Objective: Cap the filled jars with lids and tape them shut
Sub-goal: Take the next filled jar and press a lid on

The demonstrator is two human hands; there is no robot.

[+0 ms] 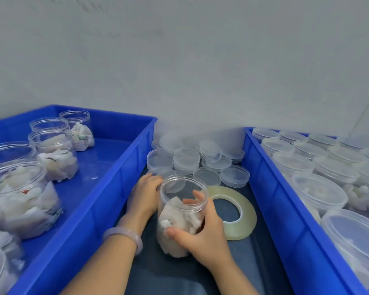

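The right hand [200,237] was curled round the jar [180,220], thumb in front and fingers round the far side. The jar stood almost upright on the dark table [168,273], mouth up, with no lid on. It was between the left bin [107,188] and the right bin [264,188]. The tape roll [239,209] lay flat just beside it on the right. The left hand [145,194] reached past the jar toward the loose lids [185,160] just behind it, so it was the nearer hand. The jar's rim hid its fingertips, so I could not tell if it held a lid.
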